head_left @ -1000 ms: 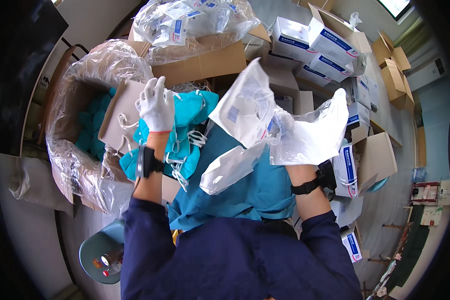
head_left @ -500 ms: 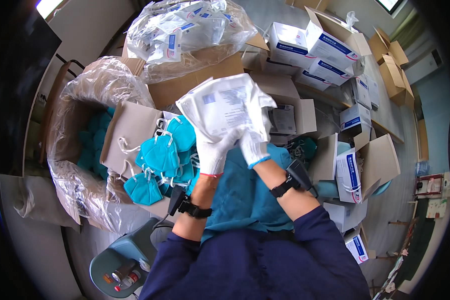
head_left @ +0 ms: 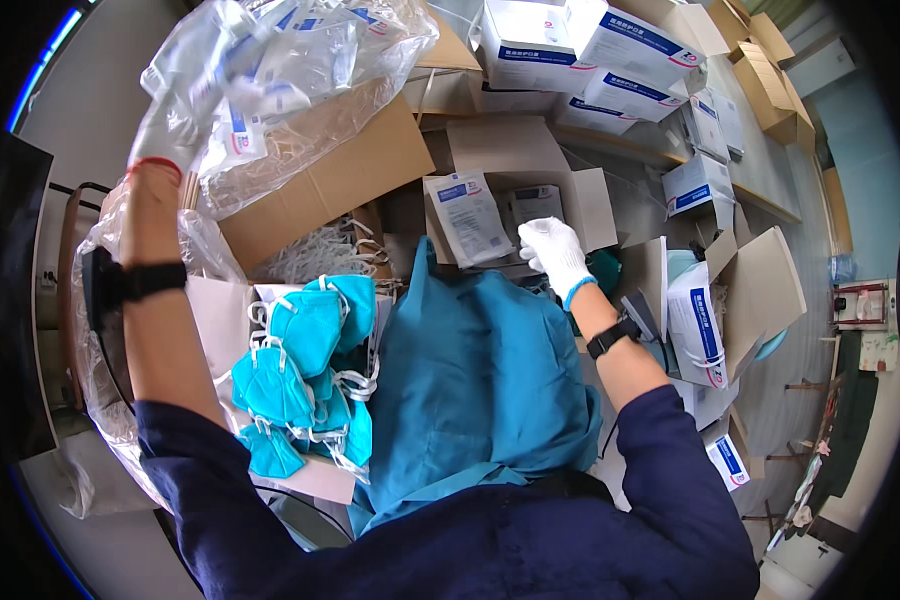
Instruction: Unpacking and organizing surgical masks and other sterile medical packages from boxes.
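Note:
My left hand (head_left: 175,130), in a white glove with a red cuff edge, reaches to the lined carton at the far left. It is smeared by motion beside white packets (head_left: 300,75) in a clear plastic liner (head_left: 385,60); its fingers cannot be made out. My right hand (head_left: 555,252), in a white glove with a blue cuff edge, is closed with nothing showing in it. It hovers by the right front of an open carton (head_left: 505,150). A flat white printed packet (head_left: 470,218) leans in that carton, left of another packet (head_left: 537,203).
Teal masks (head_left: 305,330) with white straps fill a box at left. White straps or strips (head_left: 315,255) lie behind it. Blue cloth (head_left: 480,370) covers my lap. White-and-blue boxes (head_left: 535,50) stack at the back; an open carton (head_left: 760,310) stands right.
The packet both hands held is out of them, and a packet now leans in the middle carton. My left hand has swung far left to the packets; my right has moved right and closed.

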`<state>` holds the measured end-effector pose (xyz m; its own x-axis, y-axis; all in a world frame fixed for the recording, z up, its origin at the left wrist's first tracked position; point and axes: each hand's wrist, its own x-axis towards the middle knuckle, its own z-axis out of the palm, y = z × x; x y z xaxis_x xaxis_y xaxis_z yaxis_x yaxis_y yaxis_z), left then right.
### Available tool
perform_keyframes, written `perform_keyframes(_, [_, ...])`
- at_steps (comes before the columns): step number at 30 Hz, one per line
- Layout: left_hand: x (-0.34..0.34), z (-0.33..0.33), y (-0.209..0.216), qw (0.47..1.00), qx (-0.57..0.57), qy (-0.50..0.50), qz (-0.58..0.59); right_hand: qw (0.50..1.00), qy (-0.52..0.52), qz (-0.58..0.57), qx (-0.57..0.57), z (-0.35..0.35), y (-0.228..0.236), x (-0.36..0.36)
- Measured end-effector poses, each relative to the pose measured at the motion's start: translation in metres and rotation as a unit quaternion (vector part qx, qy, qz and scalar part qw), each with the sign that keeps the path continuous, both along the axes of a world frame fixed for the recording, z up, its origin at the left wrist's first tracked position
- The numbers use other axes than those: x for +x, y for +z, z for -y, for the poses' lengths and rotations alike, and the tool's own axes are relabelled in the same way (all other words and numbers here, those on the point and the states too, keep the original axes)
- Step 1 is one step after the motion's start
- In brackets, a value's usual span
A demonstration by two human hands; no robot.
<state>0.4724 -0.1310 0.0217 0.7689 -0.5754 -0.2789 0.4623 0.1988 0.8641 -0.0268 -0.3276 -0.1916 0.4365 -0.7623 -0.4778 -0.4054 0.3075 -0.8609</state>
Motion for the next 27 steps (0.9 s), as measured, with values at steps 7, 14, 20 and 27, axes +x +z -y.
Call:
perform_keyframes(7, [-0.137, 0.057, -0.102, 0.795, 0.121, 0.084, 0.588, 0.972, 0.066, -0.201, -0.100, 0.042, -0.052, 0.037])
perform_keyframes(14, [-0.321, 0.109, -0.231, 0.869, 0.432, -0.065, 0.232, 0.989, 0.070, 0.068, 0.107, 0.041, -0.097, 0.043])
perform_keyframes(20, [-0.345, 0.086, -0.269, 0.968, 0.218, -0.048, 0.112, 0.934, 0.178, -0.274, -0.144, 0.059, -0.077, 0.026])
perform_keyframes(27, [-0.344, 0.075, -0.251, 0.851, 0.374, -0.197, 0.313, 0.836, 0.107, -0.533, -0.071, 0.077, -0.128, 0.036])
